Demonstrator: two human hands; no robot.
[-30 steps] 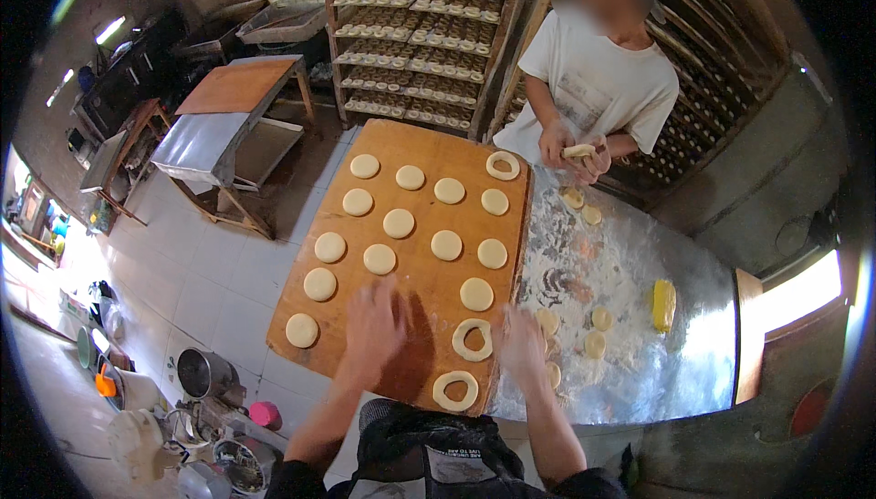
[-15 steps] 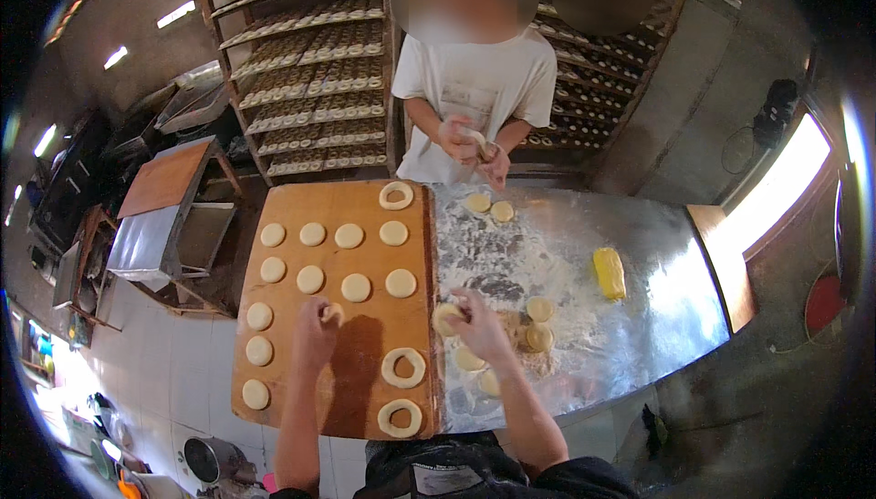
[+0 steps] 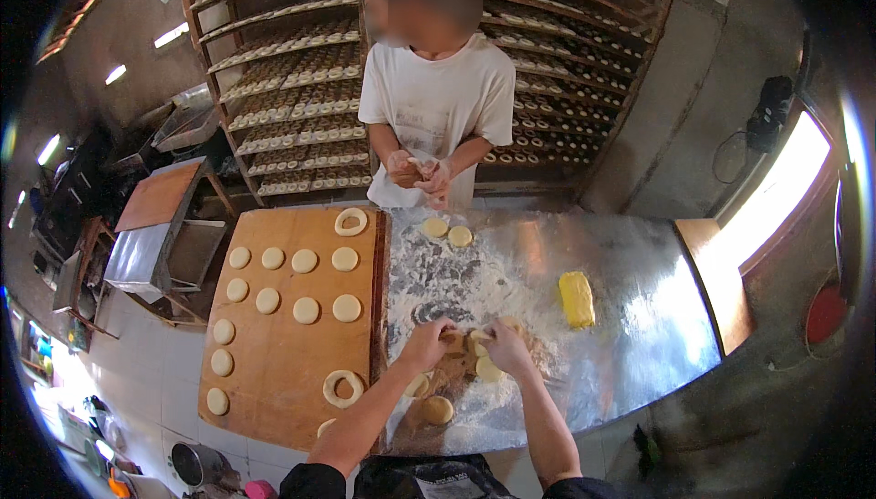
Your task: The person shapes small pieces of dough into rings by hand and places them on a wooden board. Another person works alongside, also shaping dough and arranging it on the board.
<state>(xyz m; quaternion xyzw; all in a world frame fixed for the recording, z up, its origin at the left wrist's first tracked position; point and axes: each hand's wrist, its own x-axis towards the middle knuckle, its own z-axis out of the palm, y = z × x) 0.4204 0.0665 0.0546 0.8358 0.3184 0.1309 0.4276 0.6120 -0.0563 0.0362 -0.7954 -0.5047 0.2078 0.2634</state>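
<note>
Above the floured part of the metal table, my left hand (image 3: 429,346) is closed with its fingertips on a piece of dough (image 3: 453,342). Close beside it, my right hand (image 3: 505,349) pinches a pale dough round (image 3: 477,343) at its edge. Under and around my fingers lie more rounds: one dough disc (image 3: 489,370) below my right hand, another (image 3: 438,410) nearer me, and one (image 3: 415,385) partly covered by my left forearm. To the left, a wooden board (image 3: 283,362) carries several flat rounds and dough rings (image 3: 343,389); my left forearm hides part of the nearest ring.
A yellow block (image 3: 576,300) rests on the metal table (image 3: 630,317) at right. Across the table a co-worker in a white shirt (image 3: 438,88) works something between both hands. Behind stand racks (image 3: 297,88) filled with dough rings. Two rounds (image 3: 447,231) lie near the far edge.
My left hand has moved right, off the wooden board to the metal table. My right hand has shifted slightly right, and both hands are now close together. The view has shifted too.
</note>
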